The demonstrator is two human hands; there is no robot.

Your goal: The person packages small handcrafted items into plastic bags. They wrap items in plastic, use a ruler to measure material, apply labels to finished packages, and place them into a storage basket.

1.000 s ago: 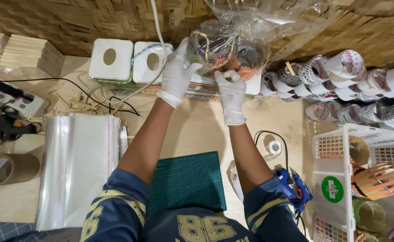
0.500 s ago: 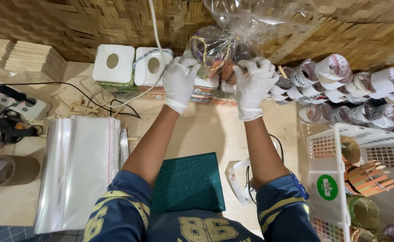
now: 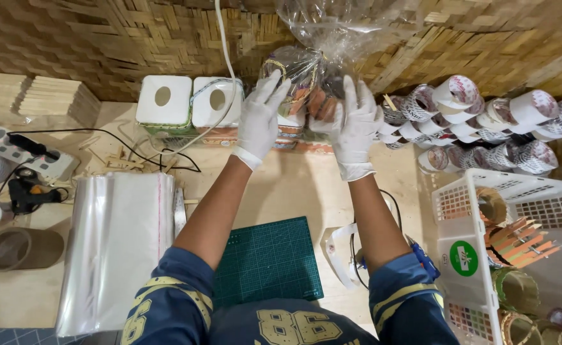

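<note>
Hands: left hand (image 3: 260, 120) and right hand (image 3: 354, 128) each in a thin white disposable glove, cuff ending at the wrist | Forearms: uncovered | Sleeves: short, dark navy, yellow stripe bands with pale patterned trim | Shirt: navy jersey, large pale-yellow block numerals

Both gloved hands, left hand (image 3: 260, 121) and right hand (image 3: 356, 128), raised forward, fingers spread.

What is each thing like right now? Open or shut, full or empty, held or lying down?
Clear bag: held up, top open, craft pieces inside.
Left hand: gloved, fingers spread on the bag.
Right hand: gloved, pressed against the bag.
White tins: standing, holes on top.
Plastic sheets: lying flat, stacked.
Basket: holding wooden craft pieces.
Green mat: flat, bare.
</note>
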